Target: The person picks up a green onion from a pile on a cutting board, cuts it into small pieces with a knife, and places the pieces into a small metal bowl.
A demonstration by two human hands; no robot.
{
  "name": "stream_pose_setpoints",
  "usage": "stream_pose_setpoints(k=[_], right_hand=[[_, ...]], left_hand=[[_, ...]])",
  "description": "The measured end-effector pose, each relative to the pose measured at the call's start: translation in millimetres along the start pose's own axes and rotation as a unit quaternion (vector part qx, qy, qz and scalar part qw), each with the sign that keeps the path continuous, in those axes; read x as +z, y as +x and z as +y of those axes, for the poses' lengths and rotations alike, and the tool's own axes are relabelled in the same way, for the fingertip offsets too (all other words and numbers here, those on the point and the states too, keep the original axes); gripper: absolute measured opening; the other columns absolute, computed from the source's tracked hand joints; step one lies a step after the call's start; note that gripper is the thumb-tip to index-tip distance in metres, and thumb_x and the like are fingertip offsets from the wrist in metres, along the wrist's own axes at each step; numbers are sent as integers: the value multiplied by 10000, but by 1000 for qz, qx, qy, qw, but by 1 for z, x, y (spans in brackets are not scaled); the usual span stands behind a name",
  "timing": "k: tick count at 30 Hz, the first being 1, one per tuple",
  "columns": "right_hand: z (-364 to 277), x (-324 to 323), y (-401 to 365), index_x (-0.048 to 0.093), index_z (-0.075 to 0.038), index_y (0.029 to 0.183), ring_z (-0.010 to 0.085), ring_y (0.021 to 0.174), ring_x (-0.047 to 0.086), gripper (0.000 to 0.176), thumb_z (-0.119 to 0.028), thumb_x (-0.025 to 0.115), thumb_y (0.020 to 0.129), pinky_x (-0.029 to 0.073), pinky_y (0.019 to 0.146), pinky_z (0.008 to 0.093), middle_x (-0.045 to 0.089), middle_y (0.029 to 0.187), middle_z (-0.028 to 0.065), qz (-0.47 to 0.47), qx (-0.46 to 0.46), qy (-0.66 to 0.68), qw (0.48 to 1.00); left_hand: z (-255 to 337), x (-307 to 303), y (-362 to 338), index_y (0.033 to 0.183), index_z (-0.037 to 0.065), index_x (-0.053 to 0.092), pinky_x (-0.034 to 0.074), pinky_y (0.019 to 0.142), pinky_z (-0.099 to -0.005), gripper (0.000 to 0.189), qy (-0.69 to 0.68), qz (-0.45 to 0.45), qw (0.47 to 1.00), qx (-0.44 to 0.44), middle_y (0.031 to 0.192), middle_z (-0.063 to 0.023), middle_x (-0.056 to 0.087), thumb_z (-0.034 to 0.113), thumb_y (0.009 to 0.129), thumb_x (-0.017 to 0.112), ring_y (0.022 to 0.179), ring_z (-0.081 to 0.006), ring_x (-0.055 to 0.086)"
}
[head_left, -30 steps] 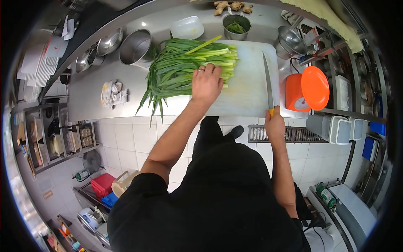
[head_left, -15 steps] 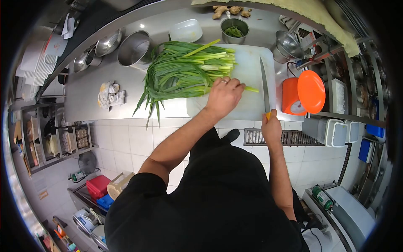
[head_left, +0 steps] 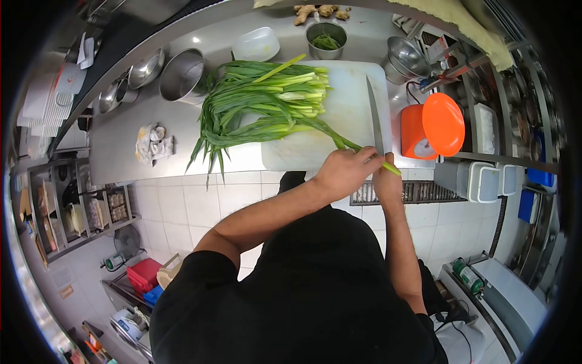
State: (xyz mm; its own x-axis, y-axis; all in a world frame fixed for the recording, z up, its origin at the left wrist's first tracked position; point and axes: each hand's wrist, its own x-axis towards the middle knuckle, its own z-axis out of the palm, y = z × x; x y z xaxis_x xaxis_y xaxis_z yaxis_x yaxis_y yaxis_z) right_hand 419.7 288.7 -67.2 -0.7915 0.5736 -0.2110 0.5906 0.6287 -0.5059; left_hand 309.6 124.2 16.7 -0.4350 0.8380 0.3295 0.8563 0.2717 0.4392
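A large bunch of spring onions (head_left: pixel 267 100) lies on the white cutting board (head_left: pixel 348 100), its leaves hanging past the left side. My left hand (head_left: pixel 347 175) is closed on one spring onion stalk (head_left: pixel 345 143), drawn toward me past the board's near edge. Beside it, my right hand (head_left: pixel 388 183) is closed at the handle end of a long knife (head_left: pixel 373 112), whose blade lies along the board's right side. The handle itself is hidden by the hands. The stalk's pale end crosses over my right hand.
An orange kitchen scale (head_left: pixel 415 130) stands right of the board. Behind the board are a metal pot with cut greens (head_left: pixel 327 45), a white plastic tub (head_left: pixel 256 45) and ginger (head_left: pixel 315 12). Left are an empty pot (head_left: pixel 183 76) and a crumpled cloth (head_left: pixel 154 144).
My left hand has moved right and toward me, pulling one stalk from the bunch to my right hand. The knife has stayed in place on the board. The view has shifted slightly.
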Motion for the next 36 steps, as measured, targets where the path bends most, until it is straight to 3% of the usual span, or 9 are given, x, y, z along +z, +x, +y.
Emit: stream_pose_setpoints(k=[9, 14, 18, 21, 24, 27, 33, 36], right_hand=[[-6, -7, 0, 488, -19, 1240, 529, 853, 716, 339, -262, 633, 1053, 567, 746, 615, 730, 887, 295, -19, 26, -17, 999], [-4, -7, 0, 471, -3, 1288, 516, 838, 726, 403, -287, 636, 1055, 577, 743, 605, 731, 872, 295, -27, 37, -21, 999], [-2, -5, 0, 465, 15, 1315, 500, 824, 734, 445, -302, 639, 1055, 588, 732, 587, 735, 868, 285, -27, 34, -28, 999], [-2, -6, 0, 465, 16, 1322, 493, 830, 737, 453, -305, 642, 1055, 592, 728, 577, 739, 878, 283, -32, 36, -22, 999], [-2, -8, 0, 466, 11, 1311, 493, 841, 737, 441, -305, 640, 1056, 592, 732, 578, 740, 890, 283, -33, 36, -17, 999], [-4, -8, 1, 465, 2, 1297, 497, 849, 735, 424, -304, 636, 1059, 588, 740, 584, 741, 895, 282, -39, 40, -23, 998], [-8, -13, 0, 464, -12, 1292, 510, 855, 728, 412, -304, 637, 1059, 577, 754, 598, 739, 899, 285, -42, 45, -20, 998], [-8, -13, 0, 465, -11, 1290, 514, 856, 725, 411, -300, 641, 1055, 574, 754, 600, 739, 903, 290, -44, 45, -20, 998]], left_hand=[[-16, -19, 24, 1136, 120, 751, 621, 739, -374, 276, 4, 108, 994, -19, 1191, -54, 731, 54, 870, 720, 871, -240, 752], [-64, -85, 39, 1157, 78, 757, 618, 840, -346, 248, 74, 261, 958, -97, 1103, -101, 771, -2, 925, 716, 992, -268, 765], [-101, -141, 21, 1221, 20, 719, 589, 842, -296, 198, 72, 348, 912, -203, 1082, -123, 777, 73, 1032, 702, 964, -171, 769], [-109, -169, -1, 1272, -18, 680, 611, 840, -302, 245, 24, 388, 880, -273, 1096, -132, 759, 86, 1051, 689, 951, -177, 769], [-116, -198, -15, 1264, -44, 653, 653, 813, -330, 237, -88, 489, 832, -246, 1133, -157, 732, 67, 1055, 672, 943, -224, 774], [-120, -243, -36, 1288, -75, 602, 664, 820, -306, 261, -70, 548, 798, -243, 1168, -181, 718, 64, 1071, 644, 943, -239, 779], [-105, -308, -64, 1258, -83, 610, 664, 727, -300, 268, 73, 658, 717, -219, 1086, -172, 740, 83, 1058, 676, 908, -222, 772], [-92, -302, -58, 1226, -78, 636, 637, 675, -279, 248, 191, 641, 709, -223, 1056, -166, 749, 101, 1060, 682, 831, -193, 750]])
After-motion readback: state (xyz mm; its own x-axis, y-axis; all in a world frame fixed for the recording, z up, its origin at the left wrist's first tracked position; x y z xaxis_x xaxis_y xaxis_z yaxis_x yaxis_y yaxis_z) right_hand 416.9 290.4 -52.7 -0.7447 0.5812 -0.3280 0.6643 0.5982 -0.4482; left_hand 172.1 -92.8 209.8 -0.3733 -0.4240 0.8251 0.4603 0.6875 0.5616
